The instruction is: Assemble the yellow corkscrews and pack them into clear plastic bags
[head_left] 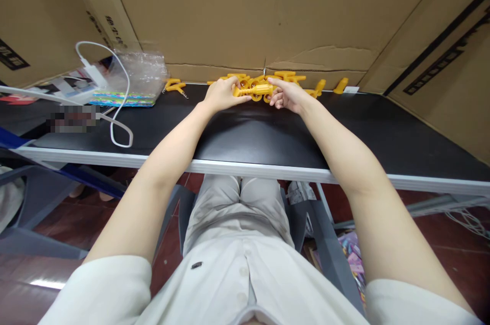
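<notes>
A yellow part (254,91) is gripped at its ends by the left hand (220,94) and right hand (288,95). Behind it, similar parts (291,77) are heaped on the counter (268,136).

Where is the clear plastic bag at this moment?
Head view: the clear plastic bag lies far left on the black table, against the cardboard, left of the left hand; a white cable crosses it.
</notes>
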Tool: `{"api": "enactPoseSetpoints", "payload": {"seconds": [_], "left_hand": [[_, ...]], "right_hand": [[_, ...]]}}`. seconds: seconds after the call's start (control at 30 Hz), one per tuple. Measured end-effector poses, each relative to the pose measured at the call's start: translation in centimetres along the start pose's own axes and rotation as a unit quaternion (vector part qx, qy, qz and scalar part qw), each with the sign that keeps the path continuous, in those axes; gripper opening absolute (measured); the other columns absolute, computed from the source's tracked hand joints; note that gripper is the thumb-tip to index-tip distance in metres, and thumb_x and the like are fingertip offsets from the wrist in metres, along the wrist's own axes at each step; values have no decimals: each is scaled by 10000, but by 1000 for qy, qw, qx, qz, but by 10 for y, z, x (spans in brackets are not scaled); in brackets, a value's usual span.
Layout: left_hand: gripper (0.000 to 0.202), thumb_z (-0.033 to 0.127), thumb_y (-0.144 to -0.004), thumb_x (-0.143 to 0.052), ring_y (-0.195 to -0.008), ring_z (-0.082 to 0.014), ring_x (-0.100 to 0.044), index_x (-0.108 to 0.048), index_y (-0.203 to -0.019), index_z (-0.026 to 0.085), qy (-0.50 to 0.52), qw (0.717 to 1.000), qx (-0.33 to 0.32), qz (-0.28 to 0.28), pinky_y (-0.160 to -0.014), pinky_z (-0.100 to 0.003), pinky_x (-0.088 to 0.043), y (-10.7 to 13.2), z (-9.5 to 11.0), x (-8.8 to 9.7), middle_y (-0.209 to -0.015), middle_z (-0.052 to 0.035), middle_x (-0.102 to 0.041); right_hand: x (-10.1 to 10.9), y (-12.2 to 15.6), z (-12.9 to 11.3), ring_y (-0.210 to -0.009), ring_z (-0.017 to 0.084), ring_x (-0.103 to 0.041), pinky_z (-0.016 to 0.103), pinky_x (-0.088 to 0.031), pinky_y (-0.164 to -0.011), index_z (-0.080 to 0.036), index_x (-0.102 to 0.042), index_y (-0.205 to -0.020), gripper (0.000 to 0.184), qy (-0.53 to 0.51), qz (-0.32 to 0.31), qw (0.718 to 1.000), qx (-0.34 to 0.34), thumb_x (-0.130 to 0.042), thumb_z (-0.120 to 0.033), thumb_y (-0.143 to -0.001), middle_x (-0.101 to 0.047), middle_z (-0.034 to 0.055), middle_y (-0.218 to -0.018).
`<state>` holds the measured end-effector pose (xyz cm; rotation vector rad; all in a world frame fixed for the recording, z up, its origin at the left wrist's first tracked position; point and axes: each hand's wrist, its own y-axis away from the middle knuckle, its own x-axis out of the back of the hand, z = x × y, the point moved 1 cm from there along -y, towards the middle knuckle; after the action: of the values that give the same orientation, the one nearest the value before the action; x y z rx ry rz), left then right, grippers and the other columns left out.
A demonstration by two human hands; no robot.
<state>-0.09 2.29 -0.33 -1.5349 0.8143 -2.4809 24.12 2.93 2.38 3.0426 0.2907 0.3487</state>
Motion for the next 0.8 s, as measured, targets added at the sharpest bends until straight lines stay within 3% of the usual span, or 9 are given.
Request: {"api": "enactPoseSetpoints", "payload": {"seconds": [0.13, 0.3, 0.37, 0.47, 0.57, 0.67, 0.77, 0.8], "left_hand": [[483, 563, -840, -906, -1101, -354, -742, -757, -1169, 243, 16, 1000, -11, 17, -961, -396, -521, 1, 0, -1, -993, -71, -787], [528, 554, -870, -881, -1205, -409, -726, -732, -1239, 207, 0, 1000, 31, 3, -1026, -444, -529, 6, 11, 6, -1120, -125, -798], [566, 558, -891, -864, -1249, -416, -724, -704, -1307, 209, 8, 1000, 29, -4, -1062, -460, -527, 8, 15, 9, -1197, -137, -791], [748, 620, -895, -865, -1366, -403, -694, -610, -1484, 234, 48, 998, -26, 6, -1111, -447, -528, 8, 17, 10, -1426, -163, -722], [947, 679, -904, -848, -1434, -380, -662, -457, -1661, 267, 89, 994, -59, 28, -1098, -415, -542, 7, 12, 6, -1581, -187, -623], [919, 627, -952, -807, -1265, -340, -741, -407, -1712, 300, 99, 994, -38, 40, -1051, -406, -561, 3, 3, 2, -1523, -178, -657], [786, 451, -975, -766, -1106, -296, -770, -469, -1680, 269, 91, 995, -22, 42, -1052, -414, -573, 1, -7, -2, -1449, -169, -699], [746, 391, -970, -748, -1091, -289, -768, -497, -1658, 250, 89, 995, -19, 41, -1064, -418, -575, 0, -10, -3, -1430, -168, -710]], "right_hand": [[1, -2, 1, -358, 135, -502, 235, -435, -369, -238, -626, -928, 457, -1, -14, 1000, 8, -785, -660, -1000, -595, -12, -518], [-1, -3, 1, -383, 146, -506, 236, -394, -346, -237, -643, -959, 446, -27, -8, 1000, -6, -723, -668, -1035, -619, 7, -543], [-3, -1, 0, -415, 145, -540, 245, -455, -385, -228, -662, -1010, 440, -54, -10, 998, -13, -697, -665, -1048, -682, 24, -618], [-4, 3, -6, -563, 146, -672, 248, -587, -536, -219, -677, -1099, 414, -104, -5, 994, 17, -686, -631, -1064, -773, 45, -810], [2, 3, -13, -814, 172, -786, 255, -639, -683, -230, -670, -1155, 398, -101, 42, 990, 86, -682, -618, -1071, -796, 61, -1002], [15, -3, -18, -1088, 219, -807, 268, -632, -772, -253, -643, -1193, 357, -41, 138, 979, 146, -673, -590, -1080, -779, 78, -1194], [33, -14, -20, -1265, 172, -749, 237, -597, -906, -280, -578, -1227, 134, -68, 241, 947, 202, -607, -352, -1118, -737, 65, -1363], [38, -19, -20, -1302, 142, -716, 221, -573, -959, -293, -555, -1232, 116, -83, 232, 947, 207, -573, -281, -1118, -728, 53, -1381]]}}
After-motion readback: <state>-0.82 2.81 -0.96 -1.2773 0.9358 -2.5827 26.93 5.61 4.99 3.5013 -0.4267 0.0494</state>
